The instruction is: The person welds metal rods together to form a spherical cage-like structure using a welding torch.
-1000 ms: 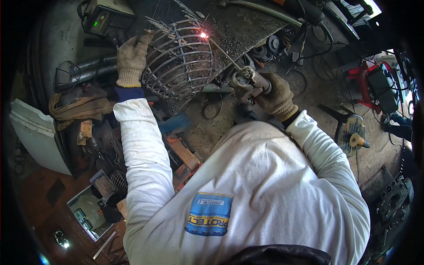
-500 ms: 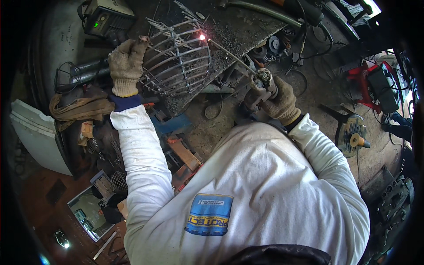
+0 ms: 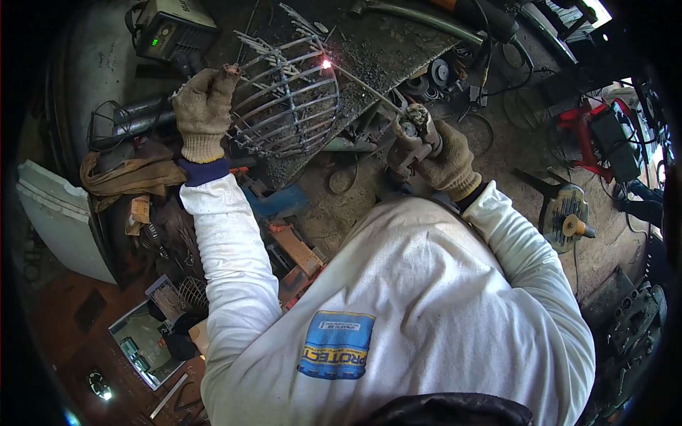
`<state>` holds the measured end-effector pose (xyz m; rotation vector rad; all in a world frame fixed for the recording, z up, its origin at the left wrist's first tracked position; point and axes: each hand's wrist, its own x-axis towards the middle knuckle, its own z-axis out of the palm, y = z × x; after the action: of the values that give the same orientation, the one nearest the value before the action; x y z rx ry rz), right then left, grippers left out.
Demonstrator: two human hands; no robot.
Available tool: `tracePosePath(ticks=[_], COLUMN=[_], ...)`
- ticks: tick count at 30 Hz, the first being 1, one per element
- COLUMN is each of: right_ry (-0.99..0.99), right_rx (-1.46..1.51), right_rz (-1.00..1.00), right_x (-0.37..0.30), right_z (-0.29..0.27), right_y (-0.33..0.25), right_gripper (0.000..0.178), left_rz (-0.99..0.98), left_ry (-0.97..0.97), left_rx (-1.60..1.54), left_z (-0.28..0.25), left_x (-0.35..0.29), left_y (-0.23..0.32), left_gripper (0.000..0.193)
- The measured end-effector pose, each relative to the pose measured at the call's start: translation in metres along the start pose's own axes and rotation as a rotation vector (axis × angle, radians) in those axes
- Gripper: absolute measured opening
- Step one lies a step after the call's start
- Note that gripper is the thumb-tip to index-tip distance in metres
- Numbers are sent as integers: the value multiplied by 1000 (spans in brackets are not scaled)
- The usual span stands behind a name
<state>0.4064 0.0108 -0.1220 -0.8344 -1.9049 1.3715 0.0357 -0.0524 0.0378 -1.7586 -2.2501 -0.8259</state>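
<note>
My right hand (image 3: 449, 162), in a knitted work glove, is closed round a worn welding electrode holder (image 3: 414, 133). A thin electrode (image 3: 368, 86) runs from the holder up and left, and its tip glows bright pink-white at a curved bar of a metal rod cage (image 3: 291, 99). The cage has several curved ribs crossed by a middle bar and lies on a dark worktable (image 3: 387, 62). My left hand (image 3: 204, 113), gloved too, is beside the cage's left edge with its fingers curled together. Whatever they hold, if anything, is hidden.
A welding machine (image 3: 174, 30) with a green display stands at the far left. Metal tubes (image 3: 142, 117) and a brown cloth (image 3: 131, 169) lie left of my left hand. An angle grinder (image 3: 566, 213) lies on the floor at right, near a red stand (image 3: 586, 138). Cables cross the floor.
The glowing electrode tip has shifted slightly down along the cage's edge. My right hand and the holder have moved a little left, and my left hand slightly down.
</note>
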Motion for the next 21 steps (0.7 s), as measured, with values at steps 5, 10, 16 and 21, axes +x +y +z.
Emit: tracePosePath(ticks=[5,10,16,21], right_ry=[-23,-16,-20,-42], right_rx=[-7,-94,-98,-67], right_rz=[27,-14,40,37], right_x=[2,2,3,4], right_z=[-1,0,0,-2], right_y=[-2,-2,-4,-8], right_gripper=[48,47,45,45], left_rz=[13,29,-52,35], left_ry=[-6,-6,-126,7], left_rx=[57,38,133,58], left_z=[1,1,-4,4], left_x=[2,2,3,3], left_y=[-6,-5,-1,-17], left_gripper=[52,49,34,46])
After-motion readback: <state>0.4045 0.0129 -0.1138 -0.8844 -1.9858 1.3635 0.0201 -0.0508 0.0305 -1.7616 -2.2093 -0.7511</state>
